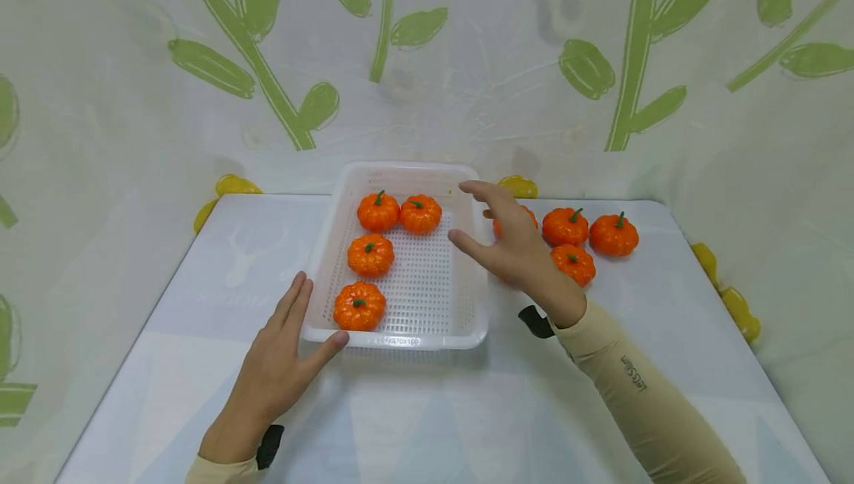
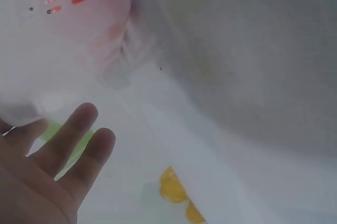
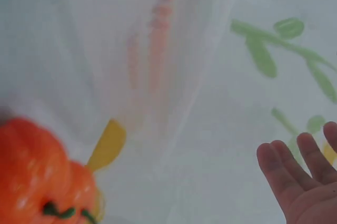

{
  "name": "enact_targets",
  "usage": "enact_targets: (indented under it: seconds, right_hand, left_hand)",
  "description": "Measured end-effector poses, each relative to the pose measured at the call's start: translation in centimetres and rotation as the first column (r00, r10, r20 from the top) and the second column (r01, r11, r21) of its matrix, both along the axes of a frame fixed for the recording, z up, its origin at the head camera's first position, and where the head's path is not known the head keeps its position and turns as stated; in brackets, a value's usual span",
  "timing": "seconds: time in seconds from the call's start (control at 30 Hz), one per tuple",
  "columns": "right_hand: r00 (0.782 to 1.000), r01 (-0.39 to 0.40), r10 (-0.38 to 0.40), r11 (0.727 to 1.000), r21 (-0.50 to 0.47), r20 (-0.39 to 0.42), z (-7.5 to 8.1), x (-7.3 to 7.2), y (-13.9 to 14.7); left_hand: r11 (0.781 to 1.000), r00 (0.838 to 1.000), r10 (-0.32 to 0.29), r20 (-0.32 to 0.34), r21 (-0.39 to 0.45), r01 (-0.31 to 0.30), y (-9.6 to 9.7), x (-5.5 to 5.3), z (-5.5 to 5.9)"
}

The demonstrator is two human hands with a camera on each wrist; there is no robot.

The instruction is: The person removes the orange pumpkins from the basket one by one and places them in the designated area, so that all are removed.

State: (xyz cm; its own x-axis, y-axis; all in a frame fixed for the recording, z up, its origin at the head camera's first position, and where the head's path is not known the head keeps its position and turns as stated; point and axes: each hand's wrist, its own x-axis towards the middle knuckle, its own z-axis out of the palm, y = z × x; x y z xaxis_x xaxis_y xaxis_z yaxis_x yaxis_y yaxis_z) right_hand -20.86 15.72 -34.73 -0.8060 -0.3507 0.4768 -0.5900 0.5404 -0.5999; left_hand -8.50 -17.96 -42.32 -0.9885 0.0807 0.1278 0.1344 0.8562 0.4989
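Observation:
A white perforated plastic basket (image 1: 400, 342) stands on the table, with several small orange pumpkins (image 1: 370, 255) with green stems along its left side and back. My left hand (image 1: 270, 369) rests at the basket's front left corner, fingers along the outer side and thumb at the front rim. In the left wrist view that hand (image 2: 47, 176) has its fingers extended beside the basket wall. Over the basket's right edge hovers my right hand (image 1: 517, 247), fingers spread and nothing held. The right wrist view shows the same hand (image 3: 310, 187) apart from an orange pumpkin (image 3: 31, 171).
Right of the basket, several more pumpkins (image 1: 614, 236) sit close together on the table, one of them (image 1: 531, 216) partly hidden behind my right hand. A pale curtain (image 1: 467, 98) printed with green stems and yellow flowers hangs behind the white table (image 1: 427, 425).

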Motion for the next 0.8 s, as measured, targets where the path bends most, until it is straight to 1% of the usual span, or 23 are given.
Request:
enact_targets:
  seconds: [0.1, 0.2, 0.33, 0.4, 0.5, 0.63, 0.8]
  right_hand:
    - [0.997, -0.063, 0.062, 0.998, -0.006, -0.042, 0.4, 0.1, -1.9]
    - [0.991, -0.126, 0.126, 0.992, -0.004, -0.05, 0.7, 0.1, -3.6]
    - [0.977, -0.21, 0.21, 0.978, 0.003, -0.02, 0.8, 0.4, -5.5]
    - [0.969, -0.248, 0.248, 0.969, 0.002, -0.003, 0.8, 0.5, -6.4]
    - [0.954, -0.298, 0.298, 0.955, 0.006, 0.016, 0.7, 0.5, -7.5]
    - [0.936, -0.348, 0.346, 0.937, 0.03, 0.058, 0.4, 0.4, -8.8]
    - [0.918, -0.384, 0.376, 0.922, 0.042, 0.128, 0.0, 0.3, -9.6]
  left_hand:
    - [1.0, 1.0, -0.004, 0.001, 0.013, 0.004, 0.0, 0.0, 0.0]
    - [1.0, 1.0, -0.004, 0.016, 0.024, 0.004, 0.0, -0.1, -0.1]
    - [1.0, 0.999, 0.001, 0.034, 0.024, -0.001, 0.1, -0.2, -0.2]
    - [1.0, 1.0, 0.001, 0.03, 0.023, -0.002, 0.1, -0.2, -0.2]
    - [1.0, 1.0, 0.001, 0.006, 0.026, -0.001, 0.0, -0.1, -0.2]
    - [0.999, 1.0, 0.005, -0.021, 0.034, -0.005, 0.0, 0.0, -0.4]
    - [1.0, 0.999, 0.011, -0.034, 0.026, -0.01, 0.0, 0.0, -0.4]
